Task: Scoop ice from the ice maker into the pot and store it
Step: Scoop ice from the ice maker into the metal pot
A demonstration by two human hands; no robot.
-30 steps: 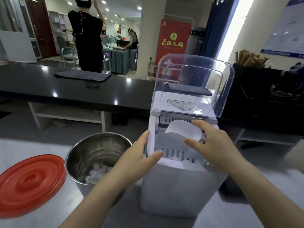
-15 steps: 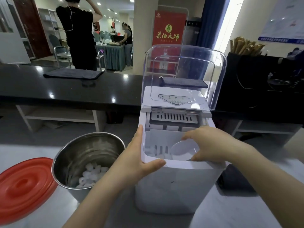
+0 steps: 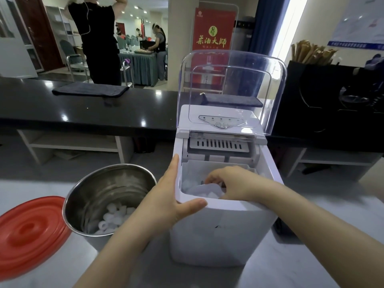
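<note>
Head view: the ice maker [image 3: 222,225] sits centre on the pale counter, with its clear lid [image 3: 232,80] flipped up at the back. The left hand [image 3: 170,196] braces the maker's front-left corner, fingers flat and straight along the side wall and thumb laid across the front rim. The right hand [image 3: 230,183] is down inside the maker's bin, fingers curled and pinching the white scoop [image 3: 204,189]. The scoop's handle is hidden under the hand, so I can't tell the exact hold. Loose ice [image 3: 187,185] shows in the bin just left of the scoop. The steel pot [image 3: 108,190] stands just left of the maker, close to its side, with a shallow layer of ice pieces [image 3: 112,221] at the bottom. The red lid [image 3: 27,231] lies flat further left of the maker, beyond the pot. Handling guess: the ice is small, wet and slippery and will roll off easily, so the scoop should be kept level and tipped low over the pot. The scoop looks like light, stiff plastic, best held at the rear handle. The pot is rigid and will get cold and heavier as it fills. No handles are visible, so it should be taken by the rim or wall with both hands.
</note>
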